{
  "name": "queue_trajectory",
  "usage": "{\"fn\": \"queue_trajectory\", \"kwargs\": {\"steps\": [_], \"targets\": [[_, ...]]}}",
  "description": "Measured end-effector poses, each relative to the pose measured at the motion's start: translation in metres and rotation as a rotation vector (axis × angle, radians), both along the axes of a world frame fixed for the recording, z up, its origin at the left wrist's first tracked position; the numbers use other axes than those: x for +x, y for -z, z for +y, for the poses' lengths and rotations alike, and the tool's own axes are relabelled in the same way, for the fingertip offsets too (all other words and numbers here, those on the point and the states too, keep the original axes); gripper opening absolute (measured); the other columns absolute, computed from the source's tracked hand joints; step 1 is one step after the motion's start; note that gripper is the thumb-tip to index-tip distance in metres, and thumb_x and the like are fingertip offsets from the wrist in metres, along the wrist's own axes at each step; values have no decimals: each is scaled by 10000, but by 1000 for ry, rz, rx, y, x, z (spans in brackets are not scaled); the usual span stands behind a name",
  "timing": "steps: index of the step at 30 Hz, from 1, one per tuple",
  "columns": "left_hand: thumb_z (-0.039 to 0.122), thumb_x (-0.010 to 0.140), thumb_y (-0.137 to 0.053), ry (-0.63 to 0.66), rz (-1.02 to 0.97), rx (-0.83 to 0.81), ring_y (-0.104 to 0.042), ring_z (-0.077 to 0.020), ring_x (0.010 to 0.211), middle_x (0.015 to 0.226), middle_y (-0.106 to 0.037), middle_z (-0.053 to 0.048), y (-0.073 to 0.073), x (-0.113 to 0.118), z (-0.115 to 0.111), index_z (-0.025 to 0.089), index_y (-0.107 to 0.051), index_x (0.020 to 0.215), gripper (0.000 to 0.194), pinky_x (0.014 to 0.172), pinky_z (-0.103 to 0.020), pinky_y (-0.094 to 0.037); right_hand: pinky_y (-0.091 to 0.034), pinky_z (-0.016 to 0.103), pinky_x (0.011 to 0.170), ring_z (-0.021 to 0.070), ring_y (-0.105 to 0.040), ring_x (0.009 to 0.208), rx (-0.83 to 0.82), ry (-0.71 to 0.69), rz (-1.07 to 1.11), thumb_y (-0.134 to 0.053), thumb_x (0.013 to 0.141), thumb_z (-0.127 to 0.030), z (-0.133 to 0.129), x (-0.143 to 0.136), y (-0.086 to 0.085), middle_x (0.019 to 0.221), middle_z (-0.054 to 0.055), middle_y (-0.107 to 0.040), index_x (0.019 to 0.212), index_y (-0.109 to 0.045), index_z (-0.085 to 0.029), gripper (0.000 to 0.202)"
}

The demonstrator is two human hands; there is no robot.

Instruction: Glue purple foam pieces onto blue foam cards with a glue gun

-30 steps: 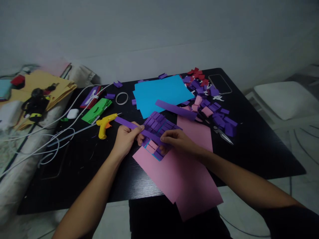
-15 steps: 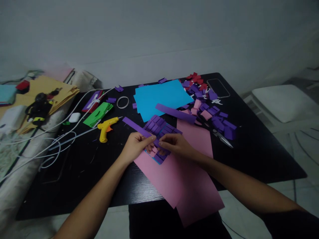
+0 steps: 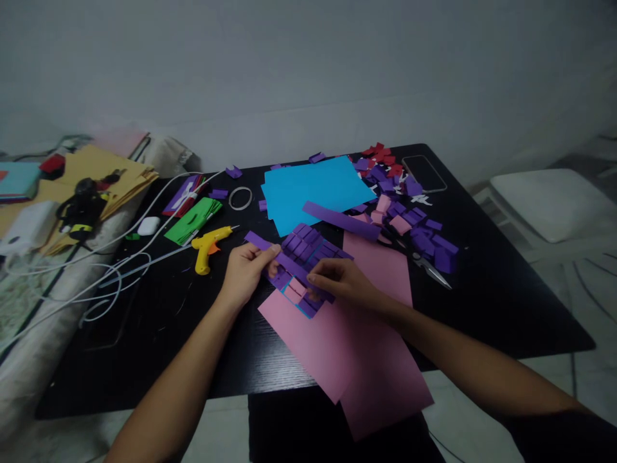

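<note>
My left hand (image 3: 245, 273) and my right hand (image 3: 340, 280) both pinch a long purple paper strip (image 3: 289, 265), holding it across a panel of small purple and pink paper tiles (image 3: 308, 247) glued on blue card. The left hand grips the strip near its left end, the right hand near its right end, fingers pressed down on the tiles. The panel lies on pink paper sheets (image 3: 357, 360) that hang over the front edge of the black table (image 3: 482, 302).
A yellow glue gun (image 3: 208, 244) lies left of my hands, with green paper (image 3: 193, 220), white cables (image 3: 110, 267) and a tape ring (image 3: 240, 197). Blue sheets (image 3: 313, 186), another purple strip (image 3: 342, 220), scissors (image 3: 429, 265), a phone (image 3: 424, 172) and several cut pieces (image 3: 414, 222) lie behind.
The strip has been drawn rightward through my left hand, so less of it sticks out to the left. Both hands have stayed over the tiled panel, shifting slightly.
</note>
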State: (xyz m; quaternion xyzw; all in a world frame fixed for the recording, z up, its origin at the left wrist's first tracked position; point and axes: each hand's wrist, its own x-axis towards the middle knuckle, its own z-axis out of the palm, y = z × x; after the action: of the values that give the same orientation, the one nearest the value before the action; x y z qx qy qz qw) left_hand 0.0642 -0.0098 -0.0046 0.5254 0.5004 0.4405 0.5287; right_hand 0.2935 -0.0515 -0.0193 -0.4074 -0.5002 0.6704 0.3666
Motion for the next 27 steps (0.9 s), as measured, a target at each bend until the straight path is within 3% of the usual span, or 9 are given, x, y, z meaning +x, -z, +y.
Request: {"fn": "queue_trajectory", "kwargs": {"steps": [9, 11, 16, 19, 22, 27], "targets": [[376, 853, -764, -156, -31, 76, -544, -109, 493, 549, -625, 16, 0, -12, 17, 181, -698, 713, 249, 558, -245, -461, -627, 326, 710, 192, -762, 720, 1, -36, 7, -810, 861, -536, 0, 0, 2, 767, 45, -778, 810, -700, -192, 364], [388, 843, -769, -134, -42, 48, -549, -110, 488, 543, -626, 16, 1, -12, 17, 179, -696, 717, 255, 554, -245, -460, -620, 315, 726, 185, -759, 744, 36, -39, -1, -796, 879, -495, -1, 1, 3, 804, 46, -780, 856, -711, -188, 320], [411, 795, -822, -24, -30, -65, -565, -110, 471, 537, -647, 12, 0, -7, 10, 171, -704, 709, 281, 534, -237, -457, -597, 291, 715, 175, -752, 804, 216, -5, -55, -720, 952, -379, -3, 1, 6, 946, 33, -790, 1263, -702, -220, 351], [430, 796, -837, 29, -11, -91, -595, -123, 474, 544, -669, 5, 0, -2, 5, 177, -710, 710, 296, 531, -241, -477, -604, 317, 780, 193, -762, 902, 378, -62, -127, -615, 1008, -309, -2, 1, 9, 1046, 57, -812, 1231, -762, -232, 279], [461, 811, -840, 76, -18, -100, -610, -131, 472, 551, -685, 1, 1, 1, 2, 179, -716, 736, 317, 531, -246, -497, -599, 320, 778, 202, -765, 905, 508, -96, -170, -619, 978, -228, -1, 1, 13, 1055, 65, -827, 1145, -817, -238, 260], [511, 816, -846, 96, -32, -107, -612, -130, 464, 556, -690, -1, 3, 4, 0, 176, -720, 751, 363, 519, -244, -504, -606, 326, 844, 217, -785, 980, 549, -118, -159, -720, 946, -256, -1, 3, 17, 1118, 75, -836, 1138, -842, -252, 228]]}}
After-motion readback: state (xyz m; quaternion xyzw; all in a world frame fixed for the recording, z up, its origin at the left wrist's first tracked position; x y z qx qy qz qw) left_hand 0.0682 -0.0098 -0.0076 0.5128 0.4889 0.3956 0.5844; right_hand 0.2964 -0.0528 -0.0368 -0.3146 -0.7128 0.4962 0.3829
